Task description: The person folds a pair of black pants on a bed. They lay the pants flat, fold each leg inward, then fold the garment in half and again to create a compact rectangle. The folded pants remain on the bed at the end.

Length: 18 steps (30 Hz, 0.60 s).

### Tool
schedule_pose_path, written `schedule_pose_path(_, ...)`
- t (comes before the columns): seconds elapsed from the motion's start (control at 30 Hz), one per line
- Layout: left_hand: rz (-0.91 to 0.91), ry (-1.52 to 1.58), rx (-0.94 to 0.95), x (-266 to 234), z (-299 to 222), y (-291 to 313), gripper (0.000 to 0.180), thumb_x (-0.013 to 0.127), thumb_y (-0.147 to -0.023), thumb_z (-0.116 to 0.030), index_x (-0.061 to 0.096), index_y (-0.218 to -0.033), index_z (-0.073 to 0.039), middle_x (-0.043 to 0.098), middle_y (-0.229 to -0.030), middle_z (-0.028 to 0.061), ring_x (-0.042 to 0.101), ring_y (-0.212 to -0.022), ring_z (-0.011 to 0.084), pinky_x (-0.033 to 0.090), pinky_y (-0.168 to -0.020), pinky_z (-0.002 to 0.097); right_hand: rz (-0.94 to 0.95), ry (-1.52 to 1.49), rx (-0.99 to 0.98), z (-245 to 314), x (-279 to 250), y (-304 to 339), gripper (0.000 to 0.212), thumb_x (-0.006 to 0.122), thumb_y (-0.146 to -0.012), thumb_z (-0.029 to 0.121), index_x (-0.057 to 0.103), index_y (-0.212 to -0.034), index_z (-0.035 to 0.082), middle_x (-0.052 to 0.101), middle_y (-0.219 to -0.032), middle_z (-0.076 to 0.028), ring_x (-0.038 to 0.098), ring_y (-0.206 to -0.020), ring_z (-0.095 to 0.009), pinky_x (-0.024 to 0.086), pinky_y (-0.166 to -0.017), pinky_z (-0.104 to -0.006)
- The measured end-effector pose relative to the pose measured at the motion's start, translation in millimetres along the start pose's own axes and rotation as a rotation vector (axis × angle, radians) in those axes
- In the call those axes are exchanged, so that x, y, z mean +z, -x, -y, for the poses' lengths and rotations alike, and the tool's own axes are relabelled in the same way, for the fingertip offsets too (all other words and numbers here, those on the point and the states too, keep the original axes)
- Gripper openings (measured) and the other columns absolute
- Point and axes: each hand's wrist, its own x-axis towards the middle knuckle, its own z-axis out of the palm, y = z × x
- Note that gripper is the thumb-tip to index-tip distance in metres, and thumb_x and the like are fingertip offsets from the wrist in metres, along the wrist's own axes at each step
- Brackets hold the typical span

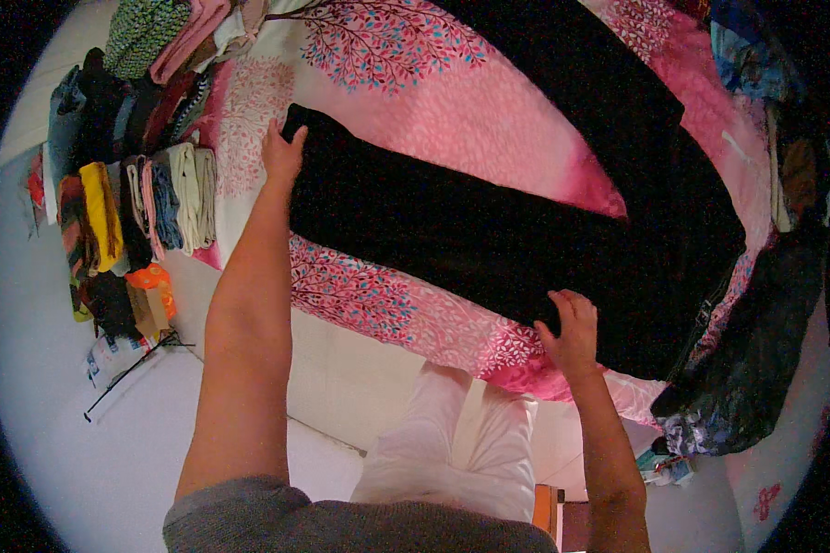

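A pair of black trousers (452, 217) lies spread on a pink bedsheet (452, 111) patterned with trees. One leg points left towards me and the other runs up to the far side. The waist is at the right. With thumb and fingers, my left hand (284, 155) grips the hem of the nearer leg at its left end. My right hand (574, 334) holds the near edge of the same leg, farther right and closer to the waist. Its fingers lie over the cloth and its thumb is at the edge.
Folded clothes (183, 198) stand in rows at the bed's left edge, a yellow one (101, 217) among them. A green knitted piece (146, 37) tops the far-left pile. Dark clothing (756, 341) lies at the right edge, with denim (747, 60) beyond. A thin black stand (124, 382) sits lower left.
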Motion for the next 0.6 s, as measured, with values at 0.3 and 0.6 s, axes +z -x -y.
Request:
schedule_pose_path(0.3, -0.172, 0.079, 0.053, -18.2, -5.2, -23.5, 0.031, 0.067, -0.086, -0.029, 0.065, -0.107, -0.006, 0.069, -0.101, 0.0159, 0.065, -0.094, 0.034, 0.049, -0.081, 0.0422, -0.071, 0.046, -0.06, -5.0, 23.4, -3.9, 0.026, 0.071, -0.072, 0.002, 0.062, -0.096, 0.009, 0.062, -0.097, -0.008, 0.056, -0.094, -0.031, 0.043, -0.083, -0.0429)
schedule_pose_path(0.6, -0.555, -0.169, 0.233, -7.0, -61.5, -12.2, 0.027, 0.06, -0.087, -0.018, 0.061, -0.11, -0.004, 0.063, -0.106, 0.0185, 0.058, -0.101, 0.0378, 0.044, -0.089, 0.0477, 0.057, -0.13, -0.064, 20.8, 18.5, -1.1, 0.03, 0.063, -0.082, 0.007, 0.061, -0.111, 0.008, 0.061, -0.113, -0.012, 0.055, -0.108, -0.034, 0.043, -0.094, -0.0467)
